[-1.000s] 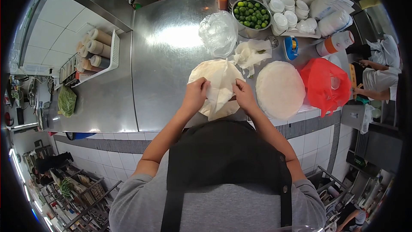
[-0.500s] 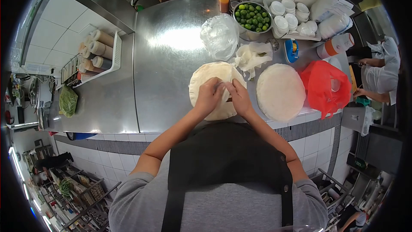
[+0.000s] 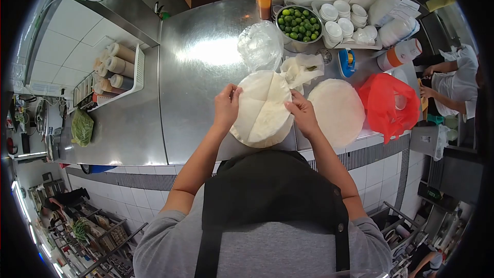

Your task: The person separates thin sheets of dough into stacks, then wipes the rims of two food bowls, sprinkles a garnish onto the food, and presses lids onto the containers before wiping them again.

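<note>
A round, pale, creased sheet (image 3: 262,104) lies over a round stack at the front of the steel counter. My left hand (image 3: 227,104) pinches its left edge, with thumb and fingers together. On the other side my right hand (image 3: 301,110) grips the sheet's right edge between thumb and fingers. To the right lies a second pale round stack (image 3: 337,112), touched by neither hand. Crumpled whitish sheets (image 3: 301,69) rest just behind my right hand, and a clear plastic bag (image 3: 260,46) sits behind the creased sheet.
Behind stand a bowl of limes (image 3: 299,24), sauce bottles (image 3: 264,4), small white cups (image 3: 342,20) and a blue tape dispenser (image 3: 347,63). A red bag (image 3: 389,104) is at right. A white basket of bottles (image 3: 121,74) stands left. A co-worker (image 3: 453,85) is far right.
My hands have moved apart from the middle to opposite edges of the round. The creased sheet now lies spread between them. The view has shifted slightly.
</note>
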Tool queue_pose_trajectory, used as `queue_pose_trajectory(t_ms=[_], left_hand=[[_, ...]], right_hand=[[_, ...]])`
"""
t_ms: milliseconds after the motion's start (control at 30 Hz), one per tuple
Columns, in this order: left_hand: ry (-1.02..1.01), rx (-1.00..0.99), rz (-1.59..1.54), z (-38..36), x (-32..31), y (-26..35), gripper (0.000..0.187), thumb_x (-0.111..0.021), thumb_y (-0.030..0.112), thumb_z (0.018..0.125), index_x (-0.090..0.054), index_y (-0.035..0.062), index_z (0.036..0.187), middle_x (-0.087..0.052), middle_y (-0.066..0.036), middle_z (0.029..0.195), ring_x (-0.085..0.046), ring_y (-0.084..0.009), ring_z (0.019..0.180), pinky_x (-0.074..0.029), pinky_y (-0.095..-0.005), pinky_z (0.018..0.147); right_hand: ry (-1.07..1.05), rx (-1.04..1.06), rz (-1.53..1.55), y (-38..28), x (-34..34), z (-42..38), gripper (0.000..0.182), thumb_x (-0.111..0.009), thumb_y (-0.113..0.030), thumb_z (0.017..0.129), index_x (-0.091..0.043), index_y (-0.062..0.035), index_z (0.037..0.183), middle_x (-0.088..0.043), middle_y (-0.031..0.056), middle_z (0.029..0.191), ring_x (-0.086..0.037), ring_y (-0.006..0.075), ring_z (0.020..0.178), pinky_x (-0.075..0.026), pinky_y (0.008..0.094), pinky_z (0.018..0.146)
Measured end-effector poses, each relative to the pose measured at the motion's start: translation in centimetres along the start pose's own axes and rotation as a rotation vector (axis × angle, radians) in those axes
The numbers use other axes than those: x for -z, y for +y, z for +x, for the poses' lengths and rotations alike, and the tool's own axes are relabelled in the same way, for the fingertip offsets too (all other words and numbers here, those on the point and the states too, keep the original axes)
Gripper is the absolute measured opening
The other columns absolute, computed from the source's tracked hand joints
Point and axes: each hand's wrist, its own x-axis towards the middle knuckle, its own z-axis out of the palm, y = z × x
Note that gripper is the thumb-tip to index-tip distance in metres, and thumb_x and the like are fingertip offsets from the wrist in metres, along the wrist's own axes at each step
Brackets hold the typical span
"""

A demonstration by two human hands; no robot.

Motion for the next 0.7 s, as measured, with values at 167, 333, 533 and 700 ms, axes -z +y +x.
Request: queue_pose_trajectory(t_ms=[167,333,533,700], left_hand=[[-0.240,0.114,-0.251,0.6,-0.8,1.6,0.040,-0.077,0.033,0.087,-0.065,-0.0023,0.102,-0.068,-0.012,0.077,-0.066,-0.0188,0.073,-0.052,-0.0337,0.071],[-0.261,0.051,-0.188,1.8,-0.2,5.7,0.055,-0.086,0.037,0.077,-0.065,-0.0020,0.110,-0.071,-0.012,0.086,-0.069,-0.0201,0.079,-0.055,-0.0311,0.071],[-0.472,0.171,-0.390,2.0,0.2,6.0,0.035,-0.082,0.020,0.082,-0.070,-0.0017,0.106,-0.072,-0.008,0.087,-0.067,-0.0108,0.073,-0.054,-0.0259,0.061],[-0.384,0.241,-0.470,2.5,1.2,3.4,0.021,-0.077,0.013,0.087,-0.073,-0.0040,0.099,-0.073,-0.008,0.086,-0.066,-0.0101,0.071,-0.054,-0.0258,0.060]], right_hand=[[-0.130,0.014,0.123,-3.3,-1.9,-0.6,0.019,-0.059,-0.006,0.092,-0.073,0.0067,0.097,-0.056,0.0163,0.136,-0.050,0.0218,0.127,-0.038,0.0324,0.103],[-0.221,0.044,0.223,-4.3,-2.1,-0.9,0.020,-0.059,-0.005,0.091,-0.073,0.0069,0.100,-0.058,0.0166,0.134,-0.053,0.0226,0.123,-0.041,0.0333,0.101],[-0.138,0.042,0.197,-3.8,0.7,-1.5,0.018,-0.060,-0.005,0.091,-0.074,0.0049,0.099,-0.065,0.0131,0.125,-0.061,0.0182,0.111,-0.047,0.0306,0.093],[0.119,-0.111,0.559,-1.8,1.2,-2.1,0.018,-0.057,-0.001,0.090,-0.071,0.0062,0.099,-0.071,0.0118,0.104,-0.067,0.0151,0.088,-0.051,0.0264,0.081]])
